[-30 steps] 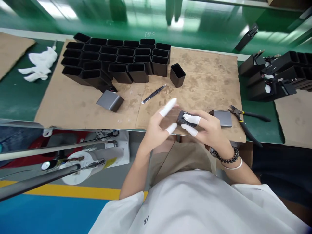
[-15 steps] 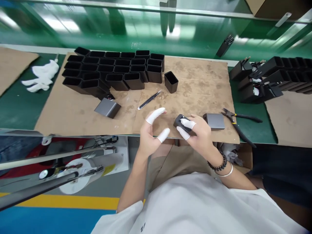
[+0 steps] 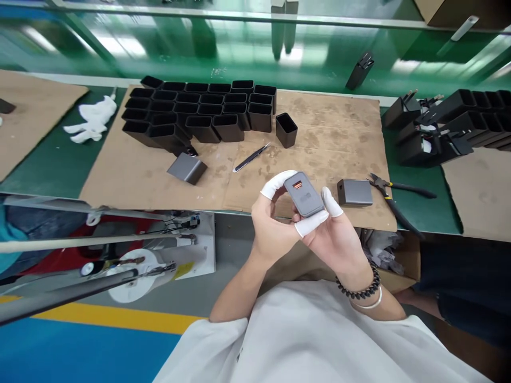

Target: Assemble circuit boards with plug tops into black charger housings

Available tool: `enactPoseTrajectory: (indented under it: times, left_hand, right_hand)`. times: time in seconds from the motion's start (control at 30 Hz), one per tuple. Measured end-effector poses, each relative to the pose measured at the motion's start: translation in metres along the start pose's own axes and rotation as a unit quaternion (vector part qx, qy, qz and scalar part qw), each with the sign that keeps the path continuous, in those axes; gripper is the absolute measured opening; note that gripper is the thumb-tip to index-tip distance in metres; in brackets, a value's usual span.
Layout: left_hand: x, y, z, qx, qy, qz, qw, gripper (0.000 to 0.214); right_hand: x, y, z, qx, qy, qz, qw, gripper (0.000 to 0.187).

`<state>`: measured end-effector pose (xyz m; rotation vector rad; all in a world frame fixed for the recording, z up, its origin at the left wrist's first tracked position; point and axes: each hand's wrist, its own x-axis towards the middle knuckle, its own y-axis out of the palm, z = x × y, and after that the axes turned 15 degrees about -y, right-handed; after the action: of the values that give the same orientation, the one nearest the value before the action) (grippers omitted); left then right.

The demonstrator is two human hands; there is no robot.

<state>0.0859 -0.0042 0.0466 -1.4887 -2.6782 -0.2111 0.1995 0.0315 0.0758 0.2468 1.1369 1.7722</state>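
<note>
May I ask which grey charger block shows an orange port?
The grey charger block held between left hand and right hand; the two other blocks, by the pliers and by the black housings, lie on the cardboard.

grey charger block (image 3: 304,195) now raised, face-up, between both hands (image 3: 303,229)

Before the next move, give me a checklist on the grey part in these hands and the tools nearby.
1. Grip on the grey part: ok, left hand and right hand both hold it.
2. Port face visible: ok, an orange port faces up.
3. Finger cots: ok, white cots cover the fingers seen touching it.
4. Tweezers free: ok, lying alone on the cardboard.
5. Cutters free: ok, beside the grey casing.
6. Underside of the part: cannot tell, hidden.
</note>
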Motion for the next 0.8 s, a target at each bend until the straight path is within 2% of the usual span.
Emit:
enactPoseTrajectory:
  times: [0.1,0.17,0.27,0.33,0.47,0.6,0.63,0.67,0.73,0.8]
  left_hand:
    - [-0.002,0.0,-0.005,-0.062,-0.05,0.032,0.996,0.07]
    - [-0.004,0.0,-0.008,-0.093,-0.064,0.041,0.993,0.071]
    - [-0.004,-0.001,-0.012,-0.115,-0.085,0.048,0.989,0.075]
    - [-0.003,-0.004,-0.011,-0.131,-0.13,0.057,0.981,0.076]
    - [0.003,-0.011,0.0,-0.188,-0.261,0.069,0.944,0.066]
    - [0.007,-0.013,0.009,-0.226,-0.319,0.106,0.914,0.065]
    - [0.008,-0.013,0.01,-0.233,-0.33,0.106,0.909,0.066]
    - [0.008,-0.013,0.01,-0.241,-0.344,0.105,0.901,0.065]
    - [0.01,-0.014,0.009,-0.259,-0.385,0.116,0.878,0.061]
    - [0.011,-0.015,0.007,-0.28,-0.428,0.141,0.848,0.059]
  right_hand:
    - [0.004,-0.006,-0.008,-0.072,-0.106,-0.022,0.991,0.034]
    - [0.006,-0.009,-0.011,-0.113,-0.138,-0.021,0.984,0.043]
    - [0.008,-0.012,-0.011,-0.15,-0.156,-0.012,0.976,0.045]
    - [0.009,-0.013,-0.008,-0.155,-0.159,0.011,0.975,0.041]
    - [0.012,-0.013,0.003,-0.171,-0.15,0.07,0.971,0.041]
    - [0.012,-0.017,0.016,-0.276,-0.177,0.084,0.941,0.029]
    - [0.011,-0.019,0.019,-0.312,-0.206,0.089,0.923,0.024]
    - [0.01,-0.022,0.022,-0.359,-0.251,0.099,0.894,0.019]
    - [0.01,-0.027,0.029,-0.465,-0.36,0.136,0.798,0.016]
    - [0.012,-0.031,0.035,-0.546,-0.43,0.187,0.694,0.018]
